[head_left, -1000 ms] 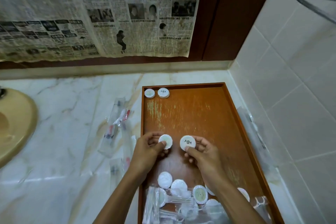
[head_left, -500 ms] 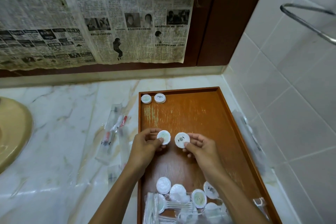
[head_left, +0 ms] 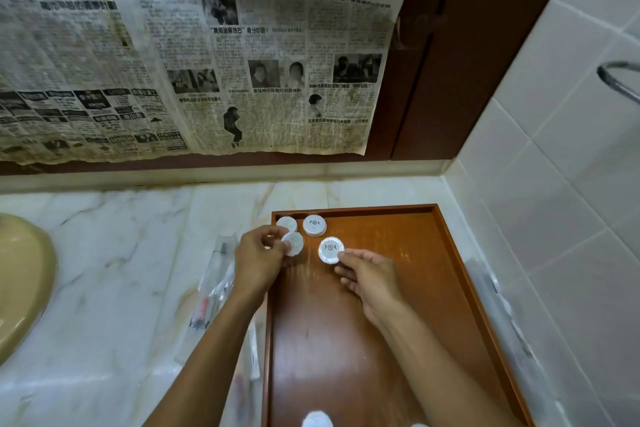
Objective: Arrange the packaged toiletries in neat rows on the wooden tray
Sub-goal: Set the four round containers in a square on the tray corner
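A shallow rectangular reddish-brown wooden tray [head_left: 398, 340] lies flat, long side running near to far. Two round white wrapped toiletry discs [head_left: 314, 225] sit side by side in its far-left corner. Just nearer, two more white discs [head_left: 331, 250] are held above the tray floor, one pinched in each hand.

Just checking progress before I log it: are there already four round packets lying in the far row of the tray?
No, only two round packets lie at the far left corner of the wooden tray; two more are held in the left hand and right hand.

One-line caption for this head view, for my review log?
Left hand and right hand each pinch a round white packet near two placed at the brown wooden tray's far-left corner.
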The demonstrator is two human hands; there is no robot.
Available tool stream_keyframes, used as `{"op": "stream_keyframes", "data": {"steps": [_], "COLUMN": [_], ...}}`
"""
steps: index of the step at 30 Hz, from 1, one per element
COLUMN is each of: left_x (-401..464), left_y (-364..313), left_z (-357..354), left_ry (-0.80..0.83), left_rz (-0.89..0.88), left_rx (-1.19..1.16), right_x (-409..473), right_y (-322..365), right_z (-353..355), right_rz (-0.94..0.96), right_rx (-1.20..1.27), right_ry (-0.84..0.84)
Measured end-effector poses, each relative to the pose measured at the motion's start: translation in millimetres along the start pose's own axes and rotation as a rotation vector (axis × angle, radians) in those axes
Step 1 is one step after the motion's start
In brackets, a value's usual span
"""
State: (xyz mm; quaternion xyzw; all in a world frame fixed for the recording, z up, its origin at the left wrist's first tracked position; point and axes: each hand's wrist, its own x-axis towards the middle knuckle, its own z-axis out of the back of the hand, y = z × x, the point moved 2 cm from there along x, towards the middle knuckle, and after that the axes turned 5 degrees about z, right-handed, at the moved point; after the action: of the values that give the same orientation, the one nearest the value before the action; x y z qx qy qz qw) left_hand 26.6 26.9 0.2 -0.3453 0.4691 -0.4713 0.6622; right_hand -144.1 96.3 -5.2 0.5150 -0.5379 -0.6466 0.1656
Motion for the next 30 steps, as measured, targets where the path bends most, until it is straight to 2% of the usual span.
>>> {"op": "stream_keyframes", "data": {"steps": [6,14,20,25,30], "left_x": [37.6,64.0,64.8,62.2,52.2], "left_y": [-8.8,-12.3,-8.5,-1.6,3.0], "left_z": [0.9,-5.3,-11.9,-13.2,-16.9], "left_ry": [-0.115,-0.131,-0.148,-0.123,-0.085], "left_rz": [-0.013,0.002,-0.121,-0.181,-0.244], "left_rx": [0.167,0.304,0.483,0.501,0.57], "right_x": [43.1,76.8,74.7,73.6,69.8], "right_y": [13.9,7.6,-1.6,-11.7,-24.8], "right_z": [-32.9,-52.7,-49.3,-46.8,-40.5], "right_rz": [-0.005,0.046,0.121,0.297,0.67], "right_rx": [-0.056,-0.18,-0.221,-0.306,-0.572], "right_ry": [-0.006,-0.052,-0.085,-0.097,-0.065]}}
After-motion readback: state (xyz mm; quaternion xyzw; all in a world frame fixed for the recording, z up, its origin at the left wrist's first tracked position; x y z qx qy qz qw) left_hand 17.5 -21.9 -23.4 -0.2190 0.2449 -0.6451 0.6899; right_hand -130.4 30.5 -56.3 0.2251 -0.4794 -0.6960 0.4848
